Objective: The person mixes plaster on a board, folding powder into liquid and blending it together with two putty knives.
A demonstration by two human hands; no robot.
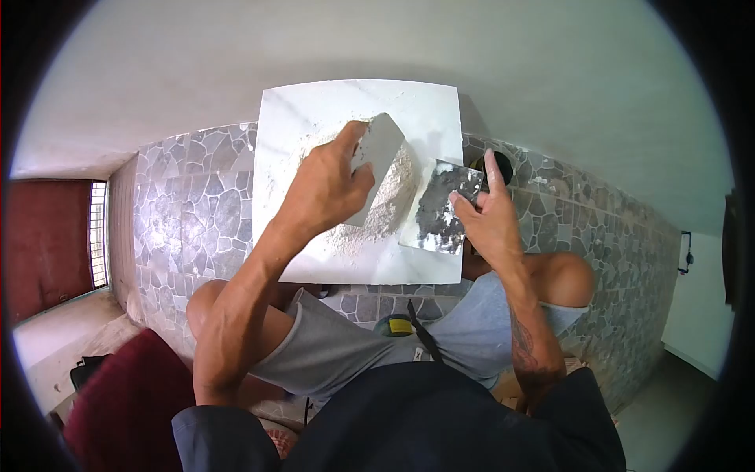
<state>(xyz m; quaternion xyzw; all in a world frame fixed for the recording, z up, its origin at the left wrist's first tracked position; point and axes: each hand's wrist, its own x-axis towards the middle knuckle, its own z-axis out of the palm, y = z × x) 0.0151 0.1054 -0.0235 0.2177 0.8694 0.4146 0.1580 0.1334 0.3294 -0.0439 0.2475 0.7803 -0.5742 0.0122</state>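
My left hand (326,185) is closed on a flat grey scraper plate (385,149), its thumb and fingers on the upper face. The plate stands tilted against a heap of off-white powder (393,200). Between thumb and fingers, my right hand (491,220) grips a dark rectangular scraper plate (444,200) smeared with white, its index finger stretched out. That second plate is over the right side of a white board (354,263), beside the heap. Loose powder is scattered over the board around both plates.
A plain wall (377,39) rises just behind the board. Below is a floor of grey stone-pattern tiles (212,189). A dark round object (499,167) sits past the board's right edge, and a green-and-yellow roll-like object (395,326) lies between my legs. A maroon shape (134,401) is at lower left.
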